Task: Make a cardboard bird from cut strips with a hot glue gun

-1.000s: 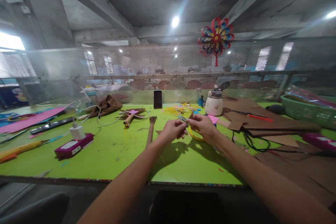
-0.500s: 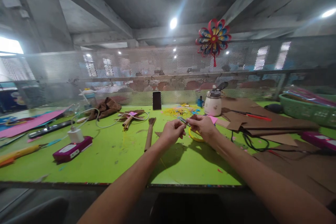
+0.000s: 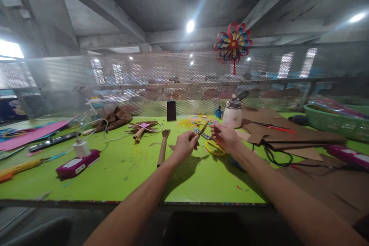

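Pinches a slim brown strip (image 3: 203, 127) in the left hand (image 3: 186, 143) just below the centre of the frame, and holds the right hand (image 3: 227, 137) curled just beside its tip, too unclear to tell if gripping anything, near yellow-handled scissors (image 3: 215, 154) over the green table (image 3: 115, 177).

Left of the roll (image 3: 162, 150), passage is given up to the socket (image 3: 77, 165); right of it, the way is barred by the left hand (image 3: 185, 144); well behind, by the phone (image 3: 171, 111).
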Demonstrator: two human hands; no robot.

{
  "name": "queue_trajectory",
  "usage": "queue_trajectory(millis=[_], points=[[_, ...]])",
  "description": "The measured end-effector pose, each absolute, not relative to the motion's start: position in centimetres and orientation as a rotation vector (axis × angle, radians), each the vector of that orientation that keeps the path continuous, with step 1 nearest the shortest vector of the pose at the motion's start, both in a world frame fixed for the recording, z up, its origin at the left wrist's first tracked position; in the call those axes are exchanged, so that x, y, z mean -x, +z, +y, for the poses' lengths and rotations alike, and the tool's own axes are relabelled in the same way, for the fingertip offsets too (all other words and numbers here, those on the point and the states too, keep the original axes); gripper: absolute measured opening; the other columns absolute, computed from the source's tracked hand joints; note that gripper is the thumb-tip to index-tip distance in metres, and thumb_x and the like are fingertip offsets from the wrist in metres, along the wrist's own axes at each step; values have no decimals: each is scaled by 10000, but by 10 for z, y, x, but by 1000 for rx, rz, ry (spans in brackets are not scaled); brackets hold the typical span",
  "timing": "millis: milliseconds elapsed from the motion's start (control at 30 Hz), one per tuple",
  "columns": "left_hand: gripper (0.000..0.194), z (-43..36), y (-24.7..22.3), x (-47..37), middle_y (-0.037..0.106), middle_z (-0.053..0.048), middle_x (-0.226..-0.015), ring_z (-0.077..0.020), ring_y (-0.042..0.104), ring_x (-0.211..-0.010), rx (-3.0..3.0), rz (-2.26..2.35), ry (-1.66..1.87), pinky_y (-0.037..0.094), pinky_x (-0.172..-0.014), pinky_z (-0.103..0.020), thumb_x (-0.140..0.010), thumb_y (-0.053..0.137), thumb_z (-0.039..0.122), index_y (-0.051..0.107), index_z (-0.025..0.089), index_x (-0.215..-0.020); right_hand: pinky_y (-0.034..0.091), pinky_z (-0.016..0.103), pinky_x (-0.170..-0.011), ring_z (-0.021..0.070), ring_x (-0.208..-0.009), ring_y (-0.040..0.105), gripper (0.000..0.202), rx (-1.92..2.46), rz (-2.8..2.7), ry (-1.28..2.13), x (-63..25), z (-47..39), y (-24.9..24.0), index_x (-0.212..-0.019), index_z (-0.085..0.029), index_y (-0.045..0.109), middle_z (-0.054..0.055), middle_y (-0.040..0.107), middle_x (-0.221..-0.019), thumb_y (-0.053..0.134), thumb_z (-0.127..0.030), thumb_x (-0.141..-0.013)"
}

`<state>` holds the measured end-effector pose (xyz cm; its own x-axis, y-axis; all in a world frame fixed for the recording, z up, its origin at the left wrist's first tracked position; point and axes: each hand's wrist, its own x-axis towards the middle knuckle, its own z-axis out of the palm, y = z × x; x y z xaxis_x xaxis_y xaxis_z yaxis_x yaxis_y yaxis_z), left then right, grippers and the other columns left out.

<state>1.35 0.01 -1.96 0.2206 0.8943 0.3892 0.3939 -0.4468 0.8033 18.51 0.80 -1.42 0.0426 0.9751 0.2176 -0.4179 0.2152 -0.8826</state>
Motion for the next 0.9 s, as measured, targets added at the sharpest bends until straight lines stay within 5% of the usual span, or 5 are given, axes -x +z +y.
queue_trajectory(millis=[567, 900], points=[[273, -4, -16, -11, 641, -70, -731, -94, 586, -581, -1466, 688, 866, 383, -510, -202, -742, 620, 361, 590, 101, -816, 356, 216, -460, 72, -470, 484, 271, 737, -1236, 1243, -171, 0, -23, -634, -112, 662, 13, 604, -555, 765, -350, -556], [120, -4, -16, -10, 661, -96, -725, -114, 624, -551, -1385, 716, 870, 408, -464, -190, -810, 529, 193, 563, 84, -778, 392, 232, -472, 85, -465, 490, 254, 746, -1372, 1054, -171, 1, -25, -660, -128, 675, 11, 609, -554, 730, -369, -605]])
